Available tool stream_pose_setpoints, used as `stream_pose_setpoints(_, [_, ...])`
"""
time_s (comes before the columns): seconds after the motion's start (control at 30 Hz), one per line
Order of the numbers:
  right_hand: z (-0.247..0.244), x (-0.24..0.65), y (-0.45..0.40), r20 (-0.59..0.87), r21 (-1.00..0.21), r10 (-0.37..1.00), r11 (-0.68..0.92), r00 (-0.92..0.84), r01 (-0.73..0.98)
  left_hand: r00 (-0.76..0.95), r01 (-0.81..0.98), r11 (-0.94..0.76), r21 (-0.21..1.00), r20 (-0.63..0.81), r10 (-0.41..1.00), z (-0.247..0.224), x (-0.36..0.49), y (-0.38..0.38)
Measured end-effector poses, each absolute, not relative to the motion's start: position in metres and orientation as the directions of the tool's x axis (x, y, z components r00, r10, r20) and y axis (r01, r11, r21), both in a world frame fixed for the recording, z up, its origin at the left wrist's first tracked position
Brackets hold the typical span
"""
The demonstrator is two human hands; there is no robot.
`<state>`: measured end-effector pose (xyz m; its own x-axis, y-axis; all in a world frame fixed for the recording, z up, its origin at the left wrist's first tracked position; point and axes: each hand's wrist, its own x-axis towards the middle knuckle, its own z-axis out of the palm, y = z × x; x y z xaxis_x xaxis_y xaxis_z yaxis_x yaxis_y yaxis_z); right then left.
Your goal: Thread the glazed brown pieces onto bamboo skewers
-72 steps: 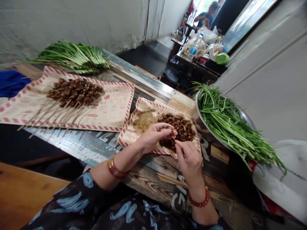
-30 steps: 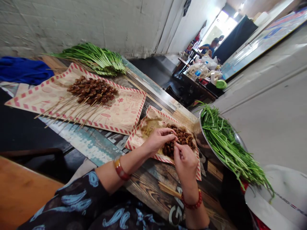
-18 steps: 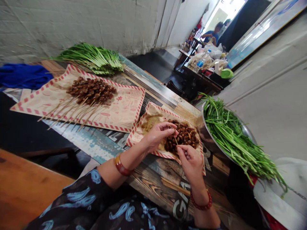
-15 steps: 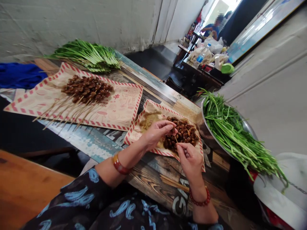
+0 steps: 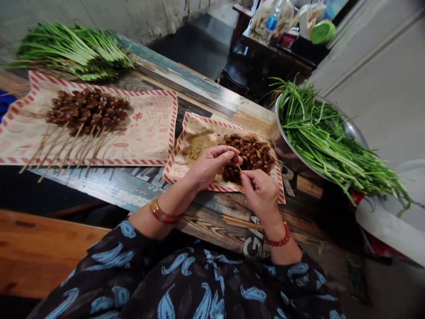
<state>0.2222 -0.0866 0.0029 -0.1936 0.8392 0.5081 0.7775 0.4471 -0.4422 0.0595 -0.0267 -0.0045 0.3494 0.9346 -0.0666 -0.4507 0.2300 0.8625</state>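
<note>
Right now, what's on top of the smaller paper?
On the smaller paper lies a heap of glossy brown pieces, beside a dark stain. The left hand hides part of the paper and heap; what lies beneath those top pieces cannot be seen.

Seemingly a small eatery, skewers [image 5: 88, 110] on printed paper [image 5: 149, 148], lettered plank-look table [image 5: 207, 228], metal bowl [image 5: 288, 153] of greens [image 5: 332, 146]

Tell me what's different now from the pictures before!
The right hand, holding the thin stick, has moved closer to the left hand than just before, so less stick shows between them. Nothing was visibly let go. The view has tipped downward, and the person at the back is out of sight. The skewers on the paper, the green bunch and the bowl of greens stayed put.
</note>
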Motion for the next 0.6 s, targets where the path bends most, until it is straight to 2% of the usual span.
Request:
stream_pose_setpoints(0.07, [0.003,0.226,-0.085,0.524,-0.439,0.832,0.446,-0.182,0.780,0.323,-0.430,0.197,0.881,-0.053,0.945,-0.004,0.057,-0.025])
stream_pose_setpoints(0.17, [0.003,0.235,-0.082,0.552,-0.439,0.823,0.422,-0.133,0.793,0.206,-0.325,0.031,0.945,0.039,0.978,-0.006,0.050,-0.019])
stream_pose_setpoints(0.23, [0.004,0.241,-0.081,0.562,-0.449,0.821,0.406,-0.102,0.796,0.152,-0.158,-0.107,0.982,0.131,0.980,-0.009,0.046,-0.015])
stream_pose_setpoints(0.3, [0.004,0.245,-0.080,0.567,-0.449,0.819,0.400,-0.092,0.799,0.167,0.079,-0.240,0.967,0.225,0.960,-0.012,0.044,-0.012])
stream_pose_setpoints(0.43, [0.005,0.249,-0.079,0.588,-0.415,0.801,0.418,-0.112,0.808,0.323,0.478,-0.443,0.759,0.317,0.892,-0.016,0.042,-0.011])
stream_pose_setpoints(0.6, [0.005,0.247,-0.078,0.609,-0.400,0.783,0.440,-0.126,0.804,0.371,0.728,-0.488,0.482,0.322,0.871,-0.019,0.040,-0.011])
